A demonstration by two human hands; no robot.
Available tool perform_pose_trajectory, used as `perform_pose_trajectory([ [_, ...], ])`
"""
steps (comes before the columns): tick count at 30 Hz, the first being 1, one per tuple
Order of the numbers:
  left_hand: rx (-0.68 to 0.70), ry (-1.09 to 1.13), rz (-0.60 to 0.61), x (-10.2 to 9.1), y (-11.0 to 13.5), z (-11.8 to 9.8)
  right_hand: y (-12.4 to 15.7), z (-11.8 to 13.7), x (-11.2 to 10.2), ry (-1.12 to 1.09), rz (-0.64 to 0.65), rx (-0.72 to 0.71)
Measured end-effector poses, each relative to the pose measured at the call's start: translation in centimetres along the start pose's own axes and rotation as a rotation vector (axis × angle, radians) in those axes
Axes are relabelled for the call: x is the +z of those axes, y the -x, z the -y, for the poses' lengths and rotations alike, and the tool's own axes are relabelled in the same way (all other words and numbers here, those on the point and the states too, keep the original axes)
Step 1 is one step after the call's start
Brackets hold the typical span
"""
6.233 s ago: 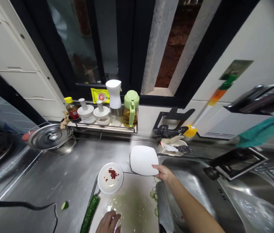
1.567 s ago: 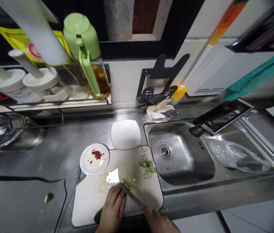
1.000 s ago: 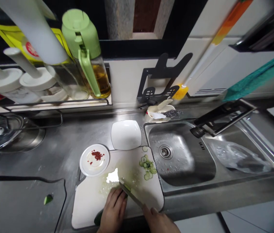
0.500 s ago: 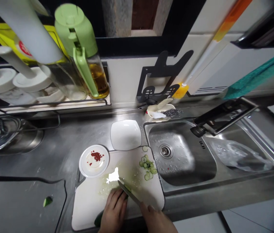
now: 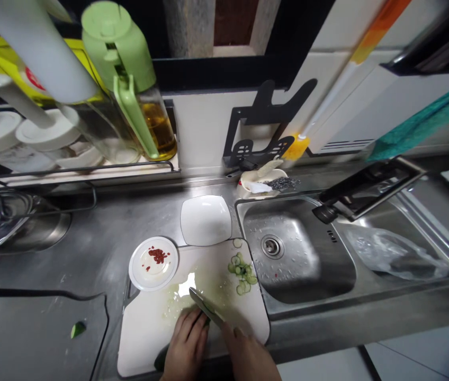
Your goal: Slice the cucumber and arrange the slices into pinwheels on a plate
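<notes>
My left hand (image 5: 188,344) is closed over a dark green cucumber (image 5: 161,359); one end shows left of the wrist and a bit of green shows by the fingertips. My right hand (image 5: 248,353) grips the handle of a knife (image 5: 205,306). The blade slants up to the left, right beside my left fingertips, over the cucumber's cut end. Underneath lies a white cutting board (image 5: 141,330), wet in its middle. Several thin cucumber slices (image 5: 243,272) are heaped at the board's right edge. The handle is hidden in my fist.
A round white plate (image 5: 139,270) with red bits overlaps the board's upper left corner. Behind it stands a square white plate (image 5: 206,219). At the right is a steel sink (image 5: 307,288) with a faucet (image 5: 328,211). A cucumber end (image 5: 77,329) lies far left.
My right hand and the knife have shifted a little to the left and away from me. My left hand stays in place on the cucumber.
</notes>
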State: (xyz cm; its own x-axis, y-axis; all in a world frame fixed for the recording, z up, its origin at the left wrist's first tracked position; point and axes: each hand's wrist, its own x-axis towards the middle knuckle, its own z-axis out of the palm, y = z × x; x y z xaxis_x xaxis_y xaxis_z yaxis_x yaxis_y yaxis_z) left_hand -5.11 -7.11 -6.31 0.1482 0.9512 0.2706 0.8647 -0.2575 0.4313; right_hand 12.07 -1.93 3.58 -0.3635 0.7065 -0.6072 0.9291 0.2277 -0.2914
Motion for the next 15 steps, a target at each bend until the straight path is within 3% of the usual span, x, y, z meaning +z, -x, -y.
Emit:
perform_pose_trajectory([
  [9,0.007,0.005,0.003,-0.3,-0.2,-0.1,-1.3,0.4,0.2,0.028,0.048,0.027],
  [15,-0.013,0.03,0.018,-0.9,-0.6,-0.4,0.1,-0.5,-0.7,0.023,0.074,0.05],
])
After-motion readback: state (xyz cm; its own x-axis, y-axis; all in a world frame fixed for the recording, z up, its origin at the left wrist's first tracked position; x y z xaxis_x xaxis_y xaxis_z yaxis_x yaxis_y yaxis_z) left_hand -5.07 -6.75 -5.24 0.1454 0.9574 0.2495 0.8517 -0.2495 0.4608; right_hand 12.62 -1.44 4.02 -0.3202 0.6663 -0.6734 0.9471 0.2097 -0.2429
